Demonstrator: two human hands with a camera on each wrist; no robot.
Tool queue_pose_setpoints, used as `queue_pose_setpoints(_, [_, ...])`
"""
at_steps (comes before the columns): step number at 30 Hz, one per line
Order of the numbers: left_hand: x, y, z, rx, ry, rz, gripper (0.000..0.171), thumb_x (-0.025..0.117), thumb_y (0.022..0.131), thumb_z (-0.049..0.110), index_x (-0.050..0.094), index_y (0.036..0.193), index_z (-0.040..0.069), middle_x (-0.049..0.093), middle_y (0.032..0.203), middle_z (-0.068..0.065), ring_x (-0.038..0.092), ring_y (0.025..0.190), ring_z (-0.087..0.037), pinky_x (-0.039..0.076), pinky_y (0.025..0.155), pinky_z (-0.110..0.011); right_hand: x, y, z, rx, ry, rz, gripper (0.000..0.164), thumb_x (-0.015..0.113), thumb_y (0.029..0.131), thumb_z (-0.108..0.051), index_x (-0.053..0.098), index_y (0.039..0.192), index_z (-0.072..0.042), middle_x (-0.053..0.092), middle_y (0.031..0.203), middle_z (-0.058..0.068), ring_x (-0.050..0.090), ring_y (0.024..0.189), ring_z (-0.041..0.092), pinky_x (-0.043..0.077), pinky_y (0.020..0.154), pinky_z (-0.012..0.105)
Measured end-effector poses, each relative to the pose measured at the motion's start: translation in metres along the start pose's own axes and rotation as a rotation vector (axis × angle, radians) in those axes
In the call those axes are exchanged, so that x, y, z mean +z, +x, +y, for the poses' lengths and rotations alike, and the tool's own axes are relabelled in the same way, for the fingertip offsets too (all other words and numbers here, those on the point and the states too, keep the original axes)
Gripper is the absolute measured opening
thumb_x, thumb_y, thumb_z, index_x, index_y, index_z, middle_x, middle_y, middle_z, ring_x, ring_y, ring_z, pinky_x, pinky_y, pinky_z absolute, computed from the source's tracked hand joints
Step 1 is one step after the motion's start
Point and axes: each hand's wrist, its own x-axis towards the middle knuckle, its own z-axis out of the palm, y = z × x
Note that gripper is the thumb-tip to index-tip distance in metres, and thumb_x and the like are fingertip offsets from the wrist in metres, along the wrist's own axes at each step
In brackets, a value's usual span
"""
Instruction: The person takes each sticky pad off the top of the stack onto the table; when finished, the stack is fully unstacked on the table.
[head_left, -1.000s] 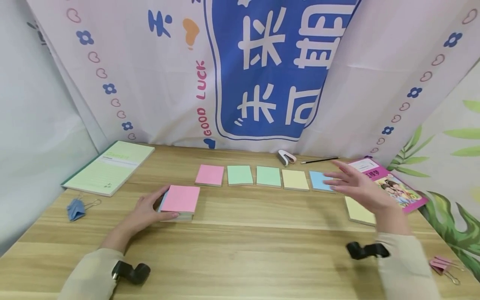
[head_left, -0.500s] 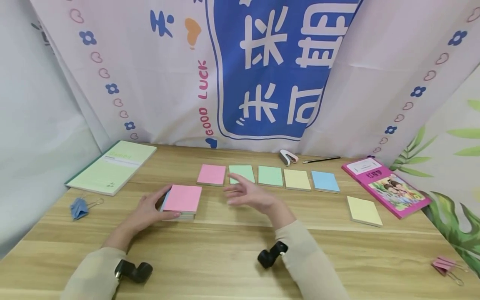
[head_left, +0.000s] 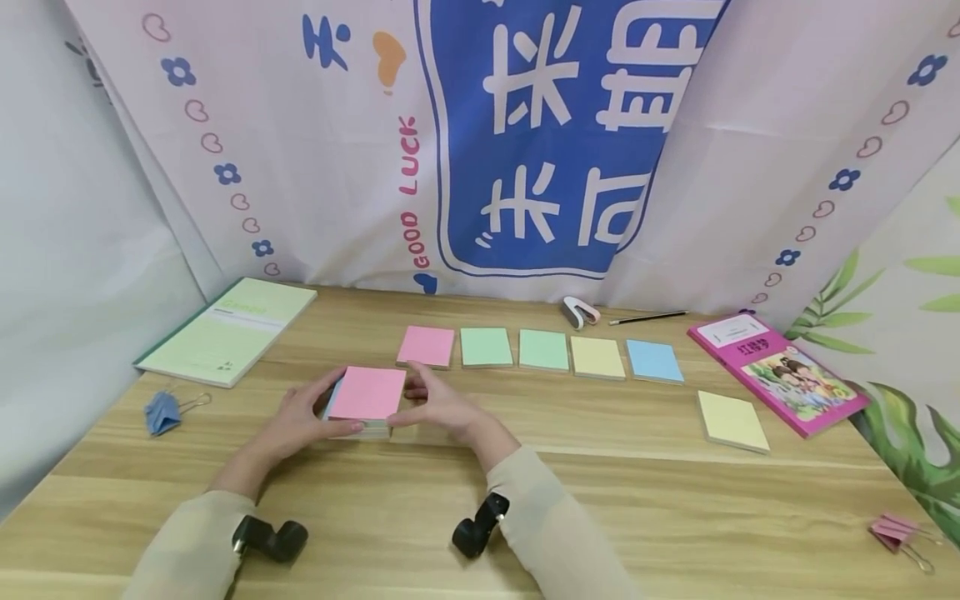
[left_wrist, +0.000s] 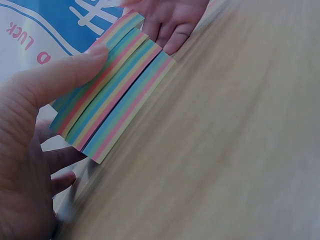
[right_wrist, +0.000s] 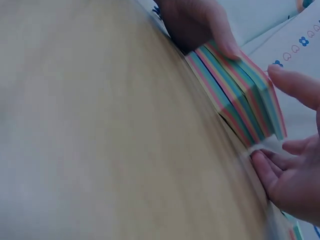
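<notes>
A stack of several sticky note pads [head_left: 367, 393], pink on top with striped multicoloured sides, stands on the table left of centre in the head view. My left hand [head_left: 300, 417] grips the stack from its left, thumb along the front side; in the left wrist view the thumb [left_wrist: 75, 70] lies across the striped edges. At the stack's right side is my right hand [head_left: 442, 408], fingers spread, thumb near the front corner. The right wrist view shows the right fingers [right_wrist: 267, 172] beside the lower end of the stack; whether the thumb touches it, I cannot tell.
Behind the stack runs a row of single pads: pink [head_left: 426, 346], green [head_left: 486, 347], green [head_left: 543, 349], yellow [head_left: 597, 357], blue [head_left: 655, 360]. A yellow pad [head_left: 732, 421], pink book [head_left: 776, 372], stapler [head_left: 580, 312], pencil [head_left: 648, 317], notebook [head_left: 228, 329] and binder clips [head_left: 163, 412] lie around.
My right hand has moved left from above the blue pad, past the row, to the right side of the stack. The left hand has kept its grip in place.
</notes>
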Motion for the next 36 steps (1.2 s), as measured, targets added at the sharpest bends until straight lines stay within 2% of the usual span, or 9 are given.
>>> queue_pose_setpoints(6, [0.002,0.003,0.001,-0.004,0.01,-0.007,0.09,0.07,0.067,0.041,0.025,0.135,0.001,0.029,0.131,-0.026,0.023,0.119,-0.041,0.004,0.094,-0.055,0.008,0.002,0.003,-0.034,-0.157,0.051,0.087,0.072,0.07,-0.012,0.017,0.137,-0.006,0.043,0.109,0.001,0.04,0.103,0.017,0.034,0.089,0.03])
queue_pose_setpoints(9, [0.002,0.004,0.003,0.0,0.003,-0.011,0.089,0.07,0.067,0.041,0.025,0.135,0.002,0.029,0.131,-0.026,0.023,0.119,-0.04,0.003,0.094,-0.055,0.008,0.0,0.003,-0.04,-0.165,0.068,0.086,0.072,0.069,-0.011,0.019,0.136,-0.006,0.044,0.106,0.002,0.041,0.1,0.018,0.036,0.086,0.03])
queue_pose_setpoints(13, [0.002,0.004,0.004,0.013,-0.011,-0.018,0.087,0.07,0.068,0.04,0.027,0.135,0.005,0.029,0.132,-0.024,0.022,0.12,-0.041,0.001,0.093,-0.057,0.003,-0.005,0.004,-0.061,-0.045,0.064,0.08,0.071,0.068,-0.001,0.024,0.132,-0.004,0.048,0.103,0.005,0.047,0.093,0.018,0.04,0.082,0.029])
queue_pose_setpoints(18, [0.001,0.003,0.005,0.015,0.0,-0.017,0.087,0.07,0.067,0.039,0.027,0.134,0.005,0.028,0.133,-0.024,0.021,0.12,-0.042,0.0,0.092,-0.058,-0.01,-0.017,0.006,-0.017,0.178,0.03,0.079,0.064,0.068,0.012,0.021,0.132,-0.006,0.053,0.107,0.01,0.053,0.092,0.022,0.043,0.079,0.03])
queue_pose_setpoints(24, [-0.001,0.0,0.005,0.029,0.016,-0.003,0.088,0.071,0.066,0.039,0.028,0.134,0.003,0.028,0.132,-0.026,0.023,0.119,-0.041,0.004,0.093,-0.056,-0.032,-0.038,0.004,0.022,0.402,0.037,0.085,0.052,0.067,0.022,0.013,0.136,-0.008,0.045,0.118,0.021,0.051,0.099,0.029,0.041,0.084,0.035])
queue_pose_setpoints(30, [-0.002,0.0,0.003,0.023,0.03,0.001,0.088,0.071,0.066,0.039,0.027,0.134,0.003,0.027,0.132,-0.027,0.022,0.119,-0.042,0.002,0.092,-0.058,-0.067,-0.071,0.0,0.038,0.47,0.063,0.088,0.048,0.067,0.024,0.011,0.138,-0.013,0.031,0.129,0.024,0.045,0.105,0.031,0.039,0.086,0.036])
queue_pose_setpoints(36, [-0.002,0.0,0.002,0.004,0.039,-0.01,0.089,0.071,0.066,0.041,0.027,0.134,0.003,0.027,0.132,-0.027,0.021,0.119,-0.042,0.001,0.092,-0.059,-0.112,-0.118,0.002,0.032,0.406,0.103,0.091,0.051,0.068,0.021,0.008,0.139,-0.015,0.025,0.131,0.026,0.045,0.106,0.029,0.038,0.087,0.036])
